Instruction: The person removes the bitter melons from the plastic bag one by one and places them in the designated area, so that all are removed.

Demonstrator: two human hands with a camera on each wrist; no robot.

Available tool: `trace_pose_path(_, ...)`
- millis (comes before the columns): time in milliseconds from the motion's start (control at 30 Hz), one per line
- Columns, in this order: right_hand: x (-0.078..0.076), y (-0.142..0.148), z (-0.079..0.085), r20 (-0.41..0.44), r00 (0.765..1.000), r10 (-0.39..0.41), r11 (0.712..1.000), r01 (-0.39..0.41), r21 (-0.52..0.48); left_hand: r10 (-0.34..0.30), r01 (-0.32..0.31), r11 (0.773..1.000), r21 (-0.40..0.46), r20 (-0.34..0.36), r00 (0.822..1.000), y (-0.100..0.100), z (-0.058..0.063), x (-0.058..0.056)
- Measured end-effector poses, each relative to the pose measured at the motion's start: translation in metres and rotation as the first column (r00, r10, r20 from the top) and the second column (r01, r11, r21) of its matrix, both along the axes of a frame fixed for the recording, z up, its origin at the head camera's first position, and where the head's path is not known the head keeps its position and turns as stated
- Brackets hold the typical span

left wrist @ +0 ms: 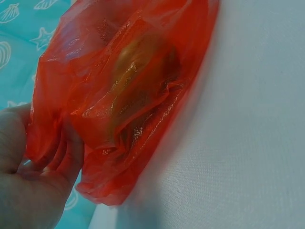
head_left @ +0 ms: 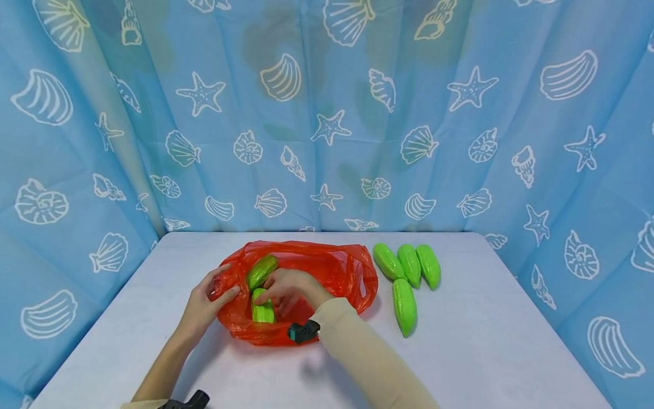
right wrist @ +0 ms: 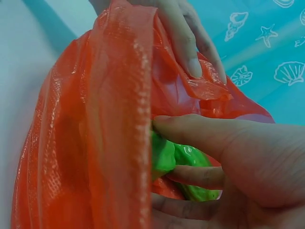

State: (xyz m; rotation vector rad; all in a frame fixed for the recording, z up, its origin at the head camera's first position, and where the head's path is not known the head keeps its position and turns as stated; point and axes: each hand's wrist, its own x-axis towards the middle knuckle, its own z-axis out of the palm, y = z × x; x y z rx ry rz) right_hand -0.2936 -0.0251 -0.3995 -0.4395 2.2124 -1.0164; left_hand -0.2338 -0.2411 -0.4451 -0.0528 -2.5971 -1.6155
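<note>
A red plastic bag [head_left: 319, 260] lies on the table with its mouth spread open. At its left edge my left hand [head_left: 200, 307] grips the film between thumb and fingers. My right hand [head_left: 293, 284] reaches inside the bag, where thumb and fingers pinch a glossy light-green, gourd-like piece [head_left: 263, 312]. Just behind that one, a second green gourd-like piece [head_left: 261, 271] rests against the bag's left wall. In the right wrist view, the bag's rim hides part of the pinched piece [right wrist: 163, 155]. A dark shape shows through the film in the left wrist view.
Right of the bag lie several more glossy green gourd-like pieces [head_left: 405, 307], some side by side near the back. All stand on a white table [head_left: 485, 341]. A blue curtain [head_left: 327, 165] with white shell prints hangs behind and on both sides.
</note>
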Motion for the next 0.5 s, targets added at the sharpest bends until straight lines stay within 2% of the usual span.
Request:
trace_pose_path(267,0.0013,-0.0053,0.0012,-0.002,1.000,-0.031,0.999,0.031,0.016,0.009,-0.009,1.000,-0.004,0.000,1.000,0.0004,0.0019,0.0007)
trace_pose_path(500,0.0014,-0.0060,0.0004,0.049,0.997,-0.065,0.998,0.066,-0.020,0.005,-0.005,1.000,0.005,0.001,1.000,0.0001,0.0018,0.0008)
